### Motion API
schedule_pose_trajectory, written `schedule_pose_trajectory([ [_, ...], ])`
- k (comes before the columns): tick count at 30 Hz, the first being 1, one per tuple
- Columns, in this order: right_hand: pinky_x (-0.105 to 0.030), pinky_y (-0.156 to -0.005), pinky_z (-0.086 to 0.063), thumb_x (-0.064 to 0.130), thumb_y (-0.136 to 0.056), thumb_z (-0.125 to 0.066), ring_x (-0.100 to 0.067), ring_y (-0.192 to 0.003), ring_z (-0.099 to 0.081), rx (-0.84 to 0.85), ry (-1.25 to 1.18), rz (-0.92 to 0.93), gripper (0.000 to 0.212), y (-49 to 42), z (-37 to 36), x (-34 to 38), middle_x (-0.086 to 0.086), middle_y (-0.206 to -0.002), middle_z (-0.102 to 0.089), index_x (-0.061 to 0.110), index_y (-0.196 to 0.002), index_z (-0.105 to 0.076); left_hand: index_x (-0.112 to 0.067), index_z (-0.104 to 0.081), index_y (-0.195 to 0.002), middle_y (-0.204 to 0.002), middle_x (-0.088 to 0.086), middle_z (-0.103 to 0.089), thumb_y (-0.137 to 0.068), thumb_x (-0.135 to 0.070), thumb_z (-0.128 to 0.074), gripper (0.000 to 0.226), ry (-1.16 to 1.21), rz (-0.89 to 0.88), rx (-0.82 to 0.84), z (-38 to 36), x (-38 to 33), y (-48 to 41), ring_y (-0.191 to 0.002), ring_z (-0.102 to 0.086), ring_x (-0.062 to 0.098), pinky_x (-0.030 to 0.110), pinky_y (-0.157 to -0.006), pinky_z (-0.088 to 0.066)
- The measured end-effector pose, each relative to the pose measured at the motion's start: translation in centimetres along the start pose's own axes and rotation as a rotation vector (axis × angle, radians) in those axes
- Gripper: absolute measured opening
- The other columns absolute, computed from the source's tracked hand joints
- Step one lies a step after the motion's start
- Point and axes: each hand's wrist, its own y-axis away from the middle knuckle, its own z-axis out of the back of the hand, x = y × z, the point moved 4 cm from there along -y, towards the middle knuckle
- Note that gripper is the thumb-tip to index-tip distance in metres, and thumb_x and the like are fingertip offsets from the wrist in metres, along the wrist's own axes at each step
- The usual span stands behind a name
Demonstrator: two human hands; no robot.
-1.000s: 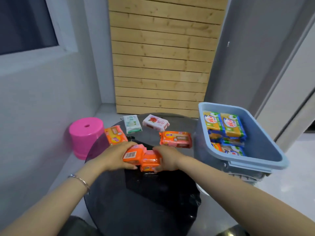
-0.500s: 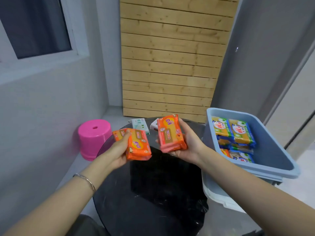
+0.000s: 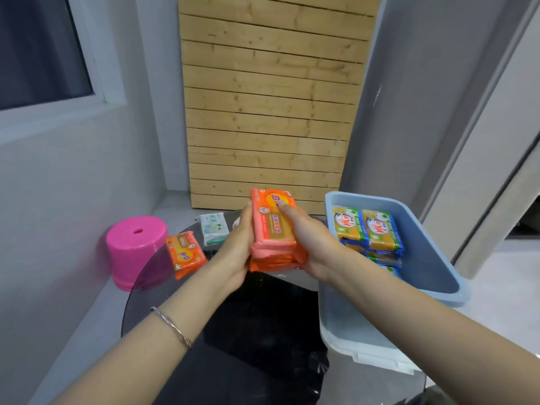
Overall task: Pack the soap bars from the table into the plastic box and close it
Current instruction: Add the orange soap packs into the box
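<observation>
Both hands clasp one stack of orange soap bars [image 3: 273, 232] above the round dark glass table [image 3: 146, 290]. My left hand [image 3: 238, 247] presses the stack's left side, my right hand [image 3: 311, 247] its right side with the thumb on top. One orange soap bar [image 3: 184, 254] and a white-green soap bar [image 3: 212, 228] lie on the table's far left. The blue plastic box [image 3: 432, 258] stands open to the right, with several yellow-and-blue soap bars [image 3: 369, 229] inside. Another bar behind the stack is mostly hidden.
A pink plastic stool [image 3: 136, 249] sits on the floor left of the table. A wooden slat panel [image 3: 268, 97] leans against the far wall. A pale lid [image 3: 368, 343] lies under the box. A black bag [image 3: 263, 346] is under the glass.
The two orange packs, lifted off the table and held apart half a second ago, are now pressed together into one stack between both hands, closer to the box.
</observation>
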Motion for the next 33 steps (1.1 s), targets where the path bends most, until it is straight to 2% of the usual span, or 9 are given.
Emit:
schedule_pose_trajectory([
  [5, -0.031, -0.059, -0.059, 0.045, -0.087, -0.059, -0.016, -0.065, -0.072, 0.024, 0.015, -0.017, 0.037, 1.1, 3.5, 2.3, -0.002, -0.089, -0.076, 0.021, -0.115, -0.061, -0.019, -0.076, -0.085, -0.083, 0.007, -0.078, -0.081, -0.066, -0.048, 0.055, 0.084, 0.007, 0.179, -5.2, -1.6, 0.2, -0.065, -0.074, 0.018, 0.025, -0.047, -0.056],
  [10, -0.033, -0.068, -0.059, 0.056, -0.084, -0.055, -0.018, -0.067, -0.074, 0.058, 0.010, -0.082, 0.040, 2.2, 9.0, 4.3, -0.004, -0.078, -0.077, 0.019, -0.090, -0.070, -0.014, -0.072, -0.100, -0.096, 0.013, -0.075, -0.086, -0.058, -0.046, 0.053, 0.027, -0.014, 0.270, -11.2, -2.3, -0.3, -0.082, -0.073, 0.023, 0.035, -0.075, -0.060],
  [15, -0.040, -0.083, -0.055, 0.052, -0.084, -0.059, -0.022, -0.072, -0.073, -0.035, -0.040, -0.136, 0.039, 2.6, 14.1, 4.4, -0.009, -0.081, -0.076, 0.015, -0.094, -0.068, -0.019, -0.048, -0.133, -0.126, -0.002, -0.060, -0.092, -0.056, -0.032, 0.058, -0.102, -0.126, 0.164, -13.0, -1.1, -2.6, -0.079, -0.062, -0.007, 0.012, -0.069, -0.047],
  [17, -0.042, -0.083, -0.055, 0.049, -0.083, -0.061, -0.024, -0.079, -0.072, -0.081, 0.023, -0.208, 0.040, 2.7, 15.6, 3.3, -0.010, -0.086, -0.076, 0.015, -0.104, -0.065, -0.020, -0.039, -0.137, -0.110, -0.010, -0.061, -0.094, -0.053, -0.031, 0.055, -0.224, -0.140, 0.122, -12.4, 0.3, -3.4, -0.070, -0.058, -0.015, 0.008, -0.059, -0.046],
  [20, -0.042, -0.085, -0.055, 0.045, -0.082, -0.065, -0.026, -0.088, -0.071, -0.126, 0.125, -0.249, 0.041, 2.4, 16.3, 1.2, -0.011, -0.096, -0.075, 0.015, -0.109, -0.062, -0.019, -0.027, -0.146, -0.124, 0.000, -0.058, -0.095, -0.041, -0.043, 0.058, -0.294, -0.051, 0.141, -12.2, 2.9, -3.9, -0.095, -0.061, 0.007, 0.023, -0.073, -0.048],
  [23, -0.041, -0.088, -0.055, 0.046, -0.078, -0.069, -0.025, -0.095, -0.070, -0.124, 0.172, -0.226, 0.041, 1.7, 15.5, 0.4, -0.010, -0.103, -0.074, 0.018, -0.107, -0.062, -0.022, -0.035, -0.142, -0.120, 0.006, -0.064, -0.093, -0.036, -0.049, 0.053, -0.253, -0.023, 0.159, -12.0, 4.1, -4.2, -0.100, -0.065, 0.021, 0.036, -0.086, -0.052],
  [26, -0.038, -0.081, -0.057, 0.046, -0.076, -0.072, -0.023, -0.089, -0.071, -0.131, 0.186, -0.237, 0.038, 1.3, 15.2, 0.1, -0.007, -0.097, -0.075, 0.021, -0.101, -0.063, -0.025, -0.039, -0.140, -0.125, 0.008, -0.063, -0.094, -0.045, -0.043, 0.050, -0.267, -0.013, 0.156, -11.3, 4.6, -4.4, -0.109, -0.063, 0.024, 0.043, -0.097, -0.049],
  [29, -0.038, -0.082, -0.057, 0.046, -0.074, -0.074, -0.024, -0.091, -0.071, -0.116, 0.206, -0.276, 0.044, 1.5, 15.5, -0.4, -0.008, -0.102, -0.075, 0.021, -0.108, -0.063, -0.028, -0.050, -0.125, -0.113, 0.004, -0.067, -0.096, -0.046, -0.036, 0.037, -0.263, -0.006, 0.153, -10.9, 5.0, -4.2, -0.102, -0.065, 0.021, 0.038, -0.090, -0.053],
  [33, -0.028, -0.055, -0.058, 0.041, -0.080, -0.070, -0.015, -0.059, -0.073, -0.125, 0.193, -0.322, 0.024, 1.6, 15.7, -1.1, -0.001, -0.069, -0.077, 0.022, -0.094, -0.064, -0.030, -0.050, -0.120, -0.107, 0.006, -0.067, -0.097, -0.045, -0.033, 0.032, -0.246, 0.007, 0.155, -11.1, 5.3, -4.4, -0.099, -0.066, 0.024, 0.042, -0.089, -0.054],
])
